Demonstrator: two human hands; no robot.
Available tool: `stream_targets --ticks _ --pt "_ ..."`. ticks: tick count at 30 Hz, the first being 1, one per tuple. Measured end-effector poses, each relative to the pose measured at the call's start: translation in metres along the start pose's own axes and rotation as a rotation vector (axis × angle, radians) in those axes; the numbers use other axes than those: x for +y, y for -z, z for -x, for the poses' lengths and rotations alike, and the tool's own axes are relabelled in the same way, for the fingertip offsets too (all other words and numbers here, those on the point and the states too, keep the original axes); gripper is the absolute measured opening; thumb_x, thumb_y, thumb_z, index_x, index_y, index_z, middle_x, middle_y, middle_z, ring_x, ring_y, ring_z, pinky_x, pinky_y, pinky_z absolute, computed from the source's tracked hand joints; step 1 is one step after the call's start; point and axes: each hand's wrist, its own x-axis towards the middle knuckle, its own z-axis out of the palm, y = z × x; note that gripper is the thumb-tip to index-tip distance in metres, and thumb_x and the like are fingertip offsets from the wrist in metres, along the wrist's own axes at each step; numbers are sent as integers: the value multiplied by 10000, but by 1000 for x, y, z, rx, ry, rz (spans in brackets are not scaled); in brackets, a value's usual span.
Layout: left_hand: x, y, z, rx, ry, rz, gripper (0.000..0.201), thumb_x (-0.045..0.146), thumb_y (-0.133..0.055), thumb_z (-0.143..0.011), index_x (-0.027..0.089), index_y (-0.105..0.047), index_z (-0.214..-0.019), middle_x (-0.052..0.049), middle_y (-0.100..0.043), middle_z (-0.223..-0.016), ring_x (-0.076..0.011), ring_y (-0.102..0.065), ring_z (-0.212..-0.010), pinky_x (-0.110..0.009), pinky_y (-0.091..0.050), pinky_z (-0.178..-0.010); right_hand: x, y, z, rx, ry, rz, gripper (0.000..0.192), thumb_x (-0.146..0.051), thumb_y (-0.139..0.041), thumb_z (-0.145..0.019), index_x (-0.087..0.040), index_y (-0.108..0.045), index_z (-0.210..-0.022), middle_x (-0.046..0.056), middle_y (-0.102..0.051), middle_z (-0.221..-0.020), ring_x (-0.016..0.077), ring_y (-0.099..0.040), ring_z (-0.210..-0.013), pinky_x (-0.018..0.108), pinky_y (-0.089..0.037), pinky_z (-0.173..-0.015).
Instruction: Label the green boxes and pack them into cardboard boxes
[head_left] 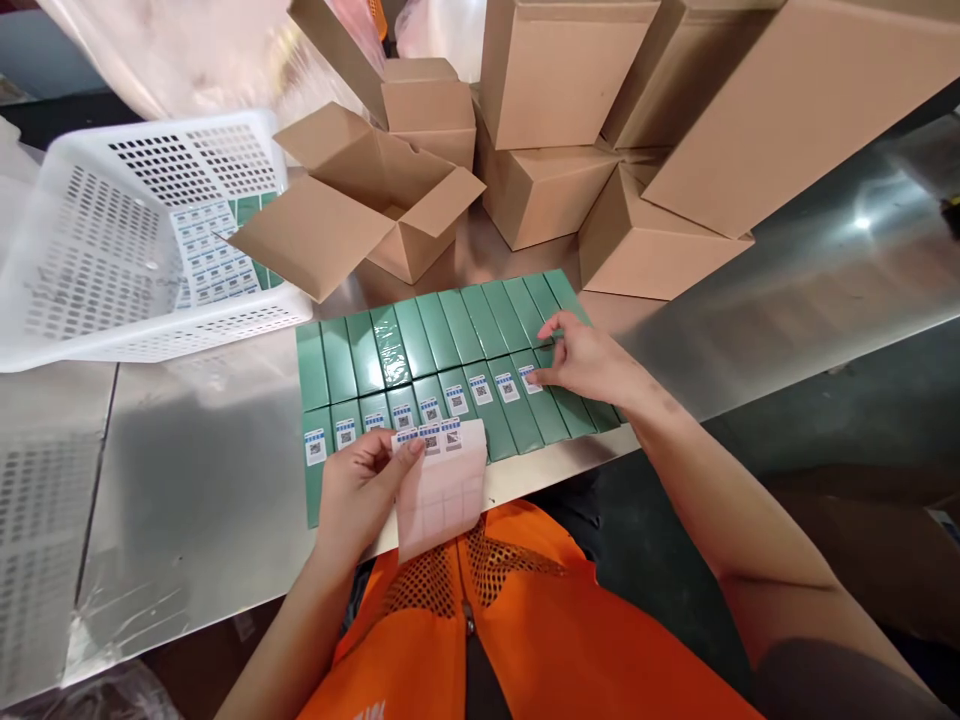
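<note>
Two rows of slim green boxes (450,325) lie side by side on the metal table. Most boxes in the near row carry a small white and blue sticker with a square code, such as this sticker (481,389). My left hand (364,490) pinches a sheet of stickers (442,490) over the near row. A few stickers remain along its top edge; below them it is bare backing. My right hand (589,362) is over the right part of the rows, thumb and index finger apart. One fingertip touches the rightmost sticker (529,378) on a box.
A white plastic basket (150,345) at the left holds stickered and plain green boxes. Behind the rows stands an open cardboard carton (420,250). More cartons (570,75) are stacked at the back right. The table's front edge runs close to my orange vest (540,620).
</note>
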Motion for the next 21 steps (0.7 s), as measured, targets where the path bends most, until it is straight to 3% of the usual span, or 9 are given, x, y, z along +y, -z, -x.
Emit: stream_targets --ticks 2,4,7,10,12,14,16,18,21 --pt "0 -1 0 -6 -5 1 414 545 -720 -763 188 -569 -616 21 -488 -558 -104 -390 -524 -223 -293 -480 -7 -4 6 102 91 81 462 -323 -865 -641 -220 -588 -996 -17 -622 -738 185 -581 -669 311 -420 -599" --pt "0 -1 -1 -21 -5 9 428 555 -718 -760 189 -558 -606 22 -481 -555 -105 -392 -521 -224 -301 -483 -16 -17 17 135 252 -12 370 -365 -837 -716 -225 -661 -1010 5 -626 -830 176 -591 -723 313 -453 -652" --pt "1 -1 -2 -32 -7 32 422 557 -726 -746 187 -572 -616 22 -482 -561 -108 -398 -529 -224 -304 -489 -34 -47 34 24 499 -203 268 -385 -762 -833 -247 -707 -1056 21 -652 -918 172 -623 -823 308 -482 -728" --pt "3 0 -3 -32 -17 32 428 552 -723 -750 185 -561 -602 27 -463 -550 -103 -379 -524 -223 -289 -487 -47 -71 47 -20 682 -300 64 -271 -722 -881 -233 -713 -932 15 -654 -857 168 -619 -850 306 -483 -760" --pt "2 1 -3 -40 -13 37 443 549 -715 -764 188 -531 -585 32 -443 -539 -99 -359 -515 -225 -278 -481 -49 -72 50 17 791 -395 47 -212 -678 -910 -237 -693 -874 15 -647 -867 166 -615 -878 315 -491 -797" --pt "1 1 -2 -48 -9 44 455 546 -711 -777 193 -503 -578 35 -434 -538 -99 -352 -513 -225 -274 -478 -44 -59 50 60 843 -542 65 -209 -650 -929 -252 -670 -884 20 -649 -943 166 -621 -922 325 -504 -823" --pt "-1 1 -2 -44 -9 44 459 540 -708 -788 195 -488 -579 35 -428 -543 -102 -355 -522 -223 -276 -481 -32 -37 46 135 776 -679 36 -239 -647 -935 -260 -643 -907 16 -655 -954 160 -631 -902 318 -514 -794" --pt "-3 1 -2 -34 -9 46 465 532 -712 -793 194 -478 -575 37 -412 -541 -101 -348 -528 -220 -265 -481 -17 -11 37 188 596 -707 88 -312 -689 -908 -250 -627 -910 8 -653 -868 150 -621 -799 299 -504 -717" --pt "-5 2 -2 -42 -5 55 464 530 -720 -791 191 -487 -576 37 -410 -540 -99 -345 -530 -216 -253 -479 8 19 18 12 285 -568 292 -444 -775 -796 -210 -632 -895 -9 -604 -718 130 -551 -642 286 -454 -614"
